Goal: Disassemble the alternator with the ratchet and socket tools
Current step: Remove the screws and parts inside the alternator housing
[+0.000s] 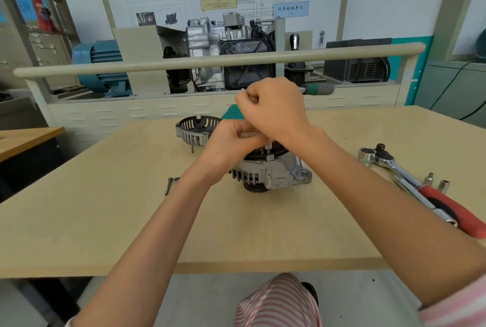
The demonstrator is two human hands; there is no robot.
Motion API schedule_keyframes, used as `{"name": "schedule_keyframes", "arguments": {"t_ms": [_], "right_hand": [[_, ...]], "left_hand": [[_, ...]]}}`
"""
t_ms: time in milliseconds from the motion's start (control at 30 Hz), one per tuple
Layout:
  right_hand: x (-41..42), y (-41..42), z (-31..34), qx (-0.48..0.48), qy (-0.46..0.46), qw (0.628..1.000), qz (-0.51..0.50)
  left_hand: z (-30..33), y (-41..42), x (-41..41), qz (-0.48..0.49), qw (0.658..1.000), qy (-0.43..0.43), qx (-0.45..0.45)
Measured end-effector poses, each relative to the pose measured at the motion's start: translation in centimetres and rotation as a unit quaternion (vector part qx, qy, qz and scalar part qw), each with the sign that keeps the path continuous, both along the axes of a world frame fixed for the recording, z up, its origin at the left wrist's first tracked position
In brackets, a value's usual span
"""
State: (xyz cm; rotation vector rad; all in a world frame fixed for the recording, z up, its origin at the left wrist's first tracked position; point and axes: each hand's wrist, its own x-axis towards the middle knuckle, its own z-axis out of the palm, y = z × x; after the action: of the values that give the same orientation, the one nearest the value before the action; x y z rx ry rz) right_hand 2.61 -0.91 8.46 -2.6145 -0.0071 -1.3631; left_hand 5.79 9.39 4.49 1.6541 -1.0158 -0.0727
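Closest to me on the wooden table [105,234] sits the alternator [273,174], right in the middle, pulley side down. Two loose bolts [169,185] lie just to its left. On the right lie the red-handled ratchet [420,190] with a big socket [366,156], and two small sockets [436,182] beside it.

I think I am on the step of loosening a fastener on top of the alternator. My left hand [231,145] is curled round a thin white extension bar [268,146] that stands upright on a small socket, keeping it steady. My right hand [273,106] is above it, closed in a fist round a green-handled ratchet [318,89], whose handle sticks out to the right. Both arms reach forward and meet over the part.

Next I would need to swing the handle round while keeping the bar straight, so the socket does not slip off.

Farther back, the removed vented cover [196,129] rests on the table.
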Motion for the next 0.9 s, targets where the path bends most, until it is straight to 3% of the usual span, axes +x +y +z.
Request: {"name": "schedule_keyframes", "arguments": {"t_ms": [100, 167, 267, 333, 400, 500, 600, 767, 833, 900], "right_hand": [[0.0, -0.9, 0.1, 0.068, -0.009, 0.993, 0.097], [-0.2, -0.8, 0.2, 0.064, -0.008, 0.993, 0.098], [-0.5, -0.1, 0.0, -0.047, 0.016, 0.997, -0.051], [-0.3, 0.8, -0.3, -0.107, 0.023, 0.980, -0.166], [-0.4, 1.4, -0.2, -0.121, 0.026, 0.971, -0.203], [-0.4, 1.1, -0.2, -0.102, 0.011, 0.983, -0.155], [-0.5, 0.6, -0.2, -0.027, -0.008, 0.999, -0.023], [-0.3, 0.1, 0.0, 0.078, -0.020, 0.986, 0.146], [-0.3, 0.1, -0.1, 0.083, -0.022, 0.983, 0.163], [-0.3, 0.4, 0.0, 0.027, -0.007, 0.996, 0.083]], "left_hand": [[0.1, 0.1, 0.2, -0.022, 1.000, 0.017, 0.005], [0.0, -0.1, 0.4, -0.009, 1.000, 0.007, -0.003], [-0.3, -0.3, 0.3, 0.018, 1.000, -0.003, -0.022], [-0.6, -0.4, 0.2, 0.028, 0.999, -0.013, -0.031], [-0.8, -0.5, 0.1, 0.033, 0.999, -0.021, -0.033], [-0.8, -0.2, -0.1, 0.012, 0.999, -0.013, -0.027], [-0.7, 0.1, 0.1, -0.014, 1.000, -0.009, -0.020], [-0.6, 0.4, 0.2, -0.046, 0.998, 0.004, -0.030], [-0.6, 0.3, 0.2, -0.037, 0.998, 0.010, -0.045], [-0.7, 0.1, -0.1, -0.012, 0.998, 0.003, -0.059]]}}
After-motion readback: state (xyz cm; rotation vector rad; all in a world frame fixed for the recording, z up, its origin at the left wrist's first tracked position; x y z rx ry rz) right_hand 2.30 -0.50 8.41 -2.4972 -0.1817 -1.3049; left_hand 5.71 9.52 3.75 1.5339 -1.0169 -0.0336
